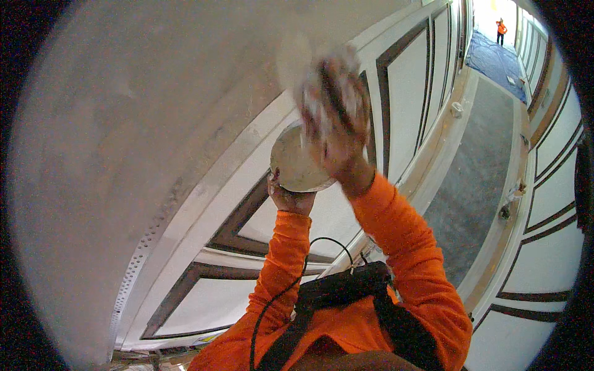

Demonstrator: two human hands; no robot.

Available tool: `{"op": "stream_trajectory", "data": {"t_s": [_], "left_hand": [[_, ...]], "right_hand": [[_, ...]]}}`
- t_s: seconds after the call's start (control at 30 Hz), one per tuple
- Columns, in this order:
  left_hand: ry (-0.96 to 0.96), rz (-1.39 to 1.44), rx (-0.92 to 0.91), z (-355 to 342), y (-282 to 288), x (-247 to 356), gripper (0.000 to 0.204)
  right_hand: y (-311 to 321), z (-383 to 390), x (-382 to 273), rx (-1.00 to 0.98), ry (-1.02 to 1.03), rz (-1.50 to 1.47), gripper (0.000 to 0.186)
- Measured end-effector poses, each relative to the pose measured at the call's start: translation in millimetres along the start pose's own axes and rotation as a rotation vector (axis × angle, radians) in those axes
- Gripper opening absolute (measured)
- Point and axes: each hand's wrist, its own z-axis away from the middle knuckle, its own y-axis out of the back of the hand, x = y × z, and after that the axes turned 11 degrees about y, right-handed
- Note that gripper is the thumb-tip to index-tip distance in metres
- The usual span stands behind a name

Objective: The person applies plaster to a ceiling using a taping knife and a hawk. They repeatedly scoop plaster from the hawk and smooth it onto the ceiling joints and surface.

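At centre, the left hand point(289, 196) grips one round dish point(294, 162) from below; the right hand point(337, 114) is raised, its grip too blurred to tell.

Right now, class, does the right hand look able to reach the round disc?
Likely yes: the right hand overlaps the round disc in view, the left hand holds it, and nothing visible blocks the way.

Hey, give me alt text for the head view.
The left hand holds a round, pale object; the right hand, blurred and white-smeared, is raised partly in front of it. Both sleeves are orange. Around are a grey surface, dark-trimmed white panels, a corridor floor and a distant person in orange.
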Motion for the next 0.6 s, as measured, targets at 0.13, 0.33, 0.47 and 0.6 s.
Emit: {"op": "stream_trajectory", "data": {"t_s": [0.13, 0.33, 0.47, 0.6], "left_hand": [[0.207, 0.83, -0.186, -12, -2, -9, 0.064], [-0.022, -0.014, 0.13, -31, -7, -26, 0.068], [-0.034, -0.132, 0.119, -46, -14, -36, 0.07], [-0.091, -0.173, 0.205, -66, -14, -46, 0.067]], "right_hand": [[-16, 6, -11, -0.04, 0.116, -0.14, 0.047], [21, 8, 14, 0.099, 0.0, -0.224, 0.049], [10, -37, 75, 0.223, -0.23, -0.133, 0.05], [1, -9, -24, 0.014, -0.311, -0.25, 0.064]]}}
